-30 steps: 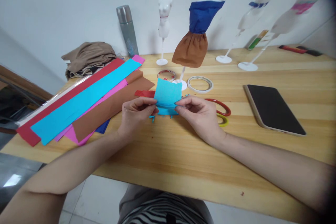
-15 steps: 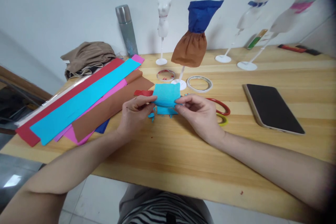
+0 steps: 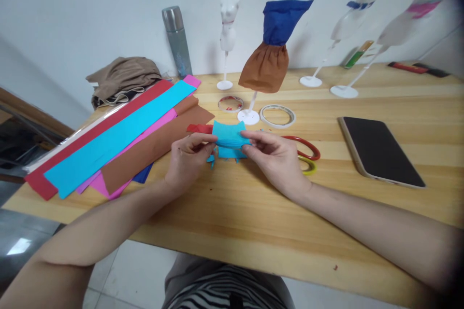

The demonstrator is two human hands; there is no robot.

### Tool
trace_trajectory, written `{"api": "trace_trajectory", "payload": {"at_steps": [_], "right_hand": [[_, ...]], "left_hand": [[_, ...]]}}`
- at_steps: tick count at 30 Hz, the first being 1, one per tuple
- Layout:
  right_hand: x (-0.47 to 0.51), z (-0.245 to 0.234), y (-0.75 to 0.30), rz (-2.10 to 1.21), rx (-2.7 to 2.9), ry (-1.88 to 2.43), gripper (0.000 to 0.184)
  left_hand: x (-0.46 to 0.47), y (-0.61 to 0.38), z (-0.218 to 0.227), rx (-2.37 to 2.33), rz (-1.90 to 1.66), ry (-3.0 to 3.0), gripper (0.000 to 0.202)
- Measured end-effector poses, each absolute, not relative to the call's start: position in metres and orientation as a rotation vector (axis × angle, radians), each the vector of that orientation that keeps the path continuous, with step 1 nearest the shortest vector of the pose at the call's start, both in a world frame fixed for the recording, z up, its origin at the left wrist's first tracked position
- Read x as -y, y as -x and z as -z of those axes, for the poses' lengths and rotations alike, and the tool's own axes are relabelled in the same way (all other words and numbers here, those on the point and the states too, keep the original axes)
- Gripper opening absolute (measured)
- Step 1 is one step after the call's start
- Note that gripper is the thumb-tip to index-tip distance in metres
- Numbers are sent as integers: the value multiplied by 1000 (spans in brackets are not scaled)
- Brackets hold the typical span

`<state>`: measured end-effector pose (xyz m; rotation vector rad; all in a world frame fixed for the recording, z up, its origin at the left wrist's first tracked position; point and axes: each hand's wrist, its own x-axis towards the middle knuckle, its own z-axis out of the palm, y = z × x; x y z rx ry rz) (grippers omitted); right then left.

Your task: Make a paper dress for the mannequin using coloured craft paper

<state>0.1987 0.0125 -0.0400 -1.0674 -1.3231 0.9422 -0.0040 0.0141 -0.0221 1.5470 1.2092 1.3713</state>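
Both hands pinch a small folded piece of light-blue crepe paper point(image 3: 229, 134) just above the table. My left hand point(image 3: 190, 157) is closed on its left edge, thumb below and index finger above. On the right edge, my right hand point(image 3: 275, 159) grips it the same way. The paper's far edge curves inward between two raised corners. Beneath it lies another light-blue piece point(image 3: 232, 153), partly hidden, with small blue scraps point(image 3: 211, 158) beside it. A red scrap point(image 3: 199, 128) shows behind my left hand. Scissors with a red handle point(image 3: 308, 147) and a yellow handle point(image 3: 310, 166) lie behind my right hand.
Coloured paper strips point(image 3: 119, 137) are stacked at the left, near a brown cloth point(image 3: 125, 75) and a flask point(image 3: 177, 41). A dressed mannequin point(image 3: 277, 24) stands behind two tape rolls point(image 3: 278, 116), with other mannequins point(image 3: 228, 14) along the wall. A dark phone point(image 3: 380, 149) lies right.
The far edge of the held blue paper has gone from nearly straight to curved inward, and it stands lower. My right fingers have shifted farther up its right edge.
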Motion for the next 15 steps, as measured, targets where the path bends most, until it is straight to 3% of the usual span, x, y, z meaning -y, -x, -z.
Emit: {"api": "trace_trajectory", "payload": {"at_steps": [15], "right_hand": [[-13,40,-199,-880,1422,1122,13]], "left_hand": [[-9,-3,10,-1247,-1328,-1408,13]]}}
